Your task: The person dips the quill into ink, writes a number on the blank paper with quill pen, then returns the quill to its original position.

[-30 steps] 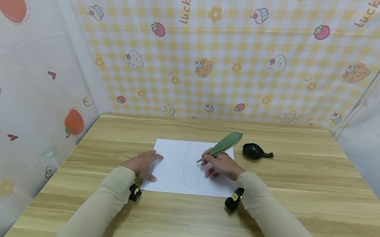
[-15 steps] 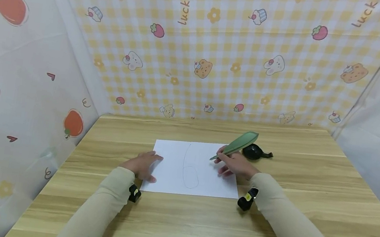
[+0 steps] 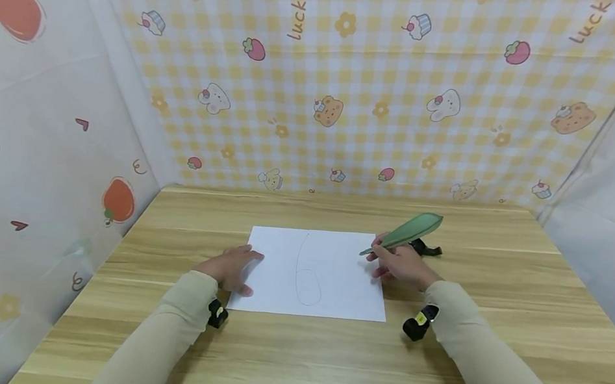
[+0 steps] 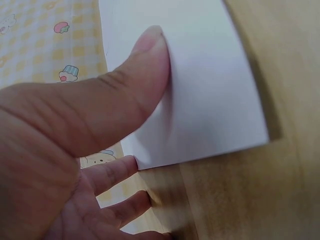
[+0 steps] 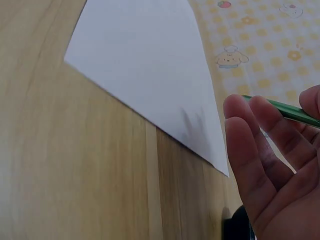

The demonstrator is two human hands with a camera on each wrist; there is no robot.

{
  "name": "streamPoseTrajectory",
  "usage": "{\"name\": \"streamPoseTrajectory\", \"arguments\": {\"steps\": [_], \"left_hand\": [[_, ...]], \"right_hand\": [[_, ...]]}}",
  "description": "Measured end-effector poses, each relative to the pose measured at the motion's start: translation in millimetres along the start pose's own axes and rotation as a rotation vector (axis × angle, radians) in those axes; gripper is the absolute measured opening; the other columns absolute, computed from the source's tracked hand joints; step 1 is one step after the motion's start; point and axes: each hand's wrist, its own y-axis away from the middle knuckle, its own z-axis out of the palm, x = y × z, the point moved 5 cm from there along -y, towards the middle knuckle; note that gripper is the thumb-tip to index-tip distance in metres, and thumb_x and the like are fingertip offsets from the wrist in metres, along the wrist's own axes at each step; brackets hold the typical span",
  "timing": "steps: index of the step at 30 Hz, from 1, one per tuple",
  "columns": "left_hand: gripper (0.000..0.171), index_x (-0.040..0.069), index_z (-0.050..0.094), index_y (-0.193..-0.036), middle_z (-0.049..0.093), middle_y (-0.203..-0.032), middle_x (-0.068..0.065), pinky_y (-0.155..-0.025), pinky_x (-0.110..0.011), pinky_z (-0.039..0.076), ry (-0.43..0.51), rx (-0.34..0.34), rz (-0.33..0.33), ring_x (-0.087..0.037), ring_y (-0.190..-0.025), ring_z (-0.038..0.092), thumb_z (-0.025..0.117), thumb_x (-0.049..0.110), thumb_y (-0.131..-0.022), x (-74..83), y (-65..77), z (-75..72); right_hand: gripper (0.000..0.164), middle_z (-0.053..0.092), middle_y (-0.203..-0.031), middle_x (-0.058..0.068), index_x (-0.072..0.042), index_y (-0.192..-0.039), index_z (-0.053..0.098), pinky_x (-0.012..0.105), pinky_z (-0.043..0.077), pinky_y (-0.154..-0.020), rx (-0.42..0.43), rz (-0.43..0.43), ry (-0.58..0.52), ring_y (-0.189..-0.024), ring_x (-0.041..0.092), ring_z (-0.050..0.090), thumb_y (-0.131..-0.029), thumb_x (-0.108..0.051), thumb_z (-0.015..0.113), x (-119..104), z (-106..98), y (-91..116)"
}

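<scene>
A sheet of white paper (image 3: 341, 288) lies on the wooden table, bearing a thin pen line shaped like a 6 (image 3: 298, 260). My left hand (image 3: 228, 267) rests at the paper's left edge. In the left wrist view its thumb (image 4: 145, 70) lies over the paper, while the other fingers spread along and past the edge. Over the paper's upper right corner, my right hand (image 3: 405, 265) pinches a green leaf-shaped pen (image 3: 413, 228), its broad end pointing up and right. The pen (image 5: 292, 111) shows between thumb and fingers in the right wrist view.
Behind the right hand is a glossy black gourd-shaped object (image 3: 430, 250) with a stem, partly hidden. A yellow checked cloth (image 3: 352, 126) hangs at the table's back edge. A white printed cloth (image 3: 77, 68) lines the left side.
My right hand has carried the pen right and slightly back, from beside the drawn line to the paper's right edge, now covering part of the black object. The left hand stays put.
</scene>
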Motion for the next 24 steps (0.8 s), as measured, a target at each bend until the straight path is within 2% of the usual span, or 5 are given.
{"name": "streamPoseTrajectory", "arguments": {"steps": [12, 24], "left_hand": [[0.076, 0.007, 0.041, -0.145, 0.022, -0.154, -0.026, -0.105, -0.064, 0.028, -0.004, -0.003, -0.004, -0.051, -0.138, 0.021, 0.079, 0.021, -0.081, -1.3, -0.3, 1.6], [0.077, 0.008, 0.04, -0.146, 0.02, -0.155, -0.025, -0.105, -0.064, 0.029, 0.008, -0.007, -0.016, -0.05, -0.138, 0.021, 0.079, 0.021, -0.081, -0.6, -0.1, 0.7]], "right_hand": [[0.032, 0.059, -0.112, 0.025, -0.001, -0.118, 0.048, 0.044, 0.057, -0.071, 0.042, 0.011, 0.026, -0.086, 0.033, 0.068, -0.104, -0.03, 0.045, 1.1, -25.8, 12.3], [0.037, 0.059, -0.114, 0.029, 0.001, -0.123, 0.044, 0.042, 0.058, -0.066, 0.13, -0.024, 0.064, -0.084, 0.032, 0.069, -0.104, -0.031, 0.045, 11.2, -56.2, 18.3]]}}
